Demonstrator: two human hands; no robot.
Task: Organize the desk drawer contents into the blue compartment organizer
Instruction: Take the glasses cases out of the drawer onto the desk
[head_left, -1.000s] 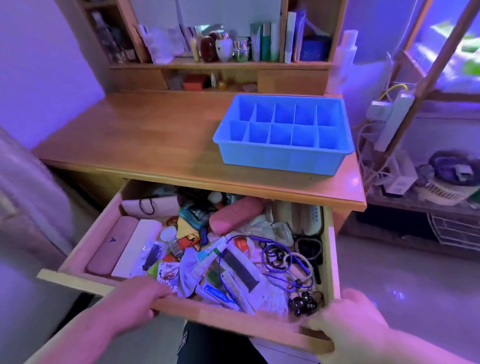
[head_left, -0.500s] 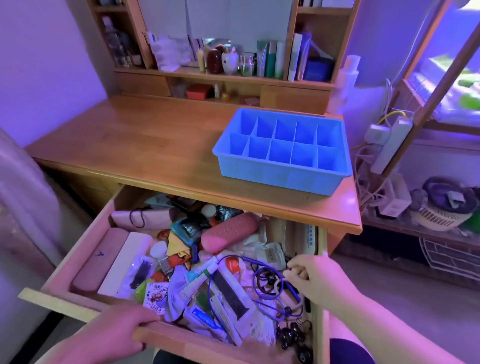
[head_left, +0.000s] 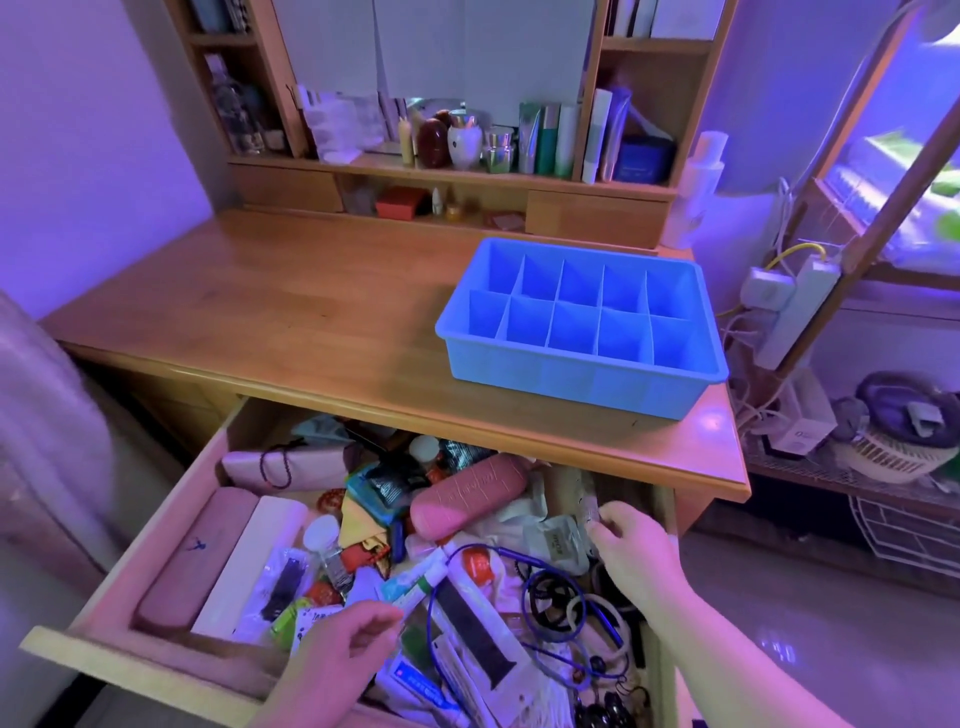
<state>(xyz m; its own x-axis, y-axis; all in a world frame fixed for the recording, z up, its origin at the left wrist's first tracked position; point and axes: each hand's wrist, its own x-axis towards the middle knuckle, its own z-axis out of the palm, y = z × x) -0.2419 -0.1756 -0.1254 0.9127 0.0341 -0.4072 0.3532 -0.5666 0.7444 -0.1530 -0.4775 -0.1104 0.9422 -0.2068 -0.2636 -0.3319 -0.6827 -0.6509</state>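
Note:
The blue compartment organizer stands on the desk's right side, all its cells bare. Below it the wooden drawer is pulled out and crammed with clutter: a pink case, a white-green tube, a blue cord, sachets, rings and hair ties. My left hand reaches over the drawer front, fingers loosely curled, tips just at the tube's near end. My right hand is inside the drawer's right side, thumb and fingers pinched on a thin grey packet.
A long brown case and a white box lie along the drawer's left side. The desktop left of the organizer is bare wood. Shelves with bottles and books rise at the back. Power strips and cables hang right of the desk.
Both hands have left the drawer's front edge. The left hand moved in over the clutter toward the tube; the right hand went deeper along the right side and closed on the packet.

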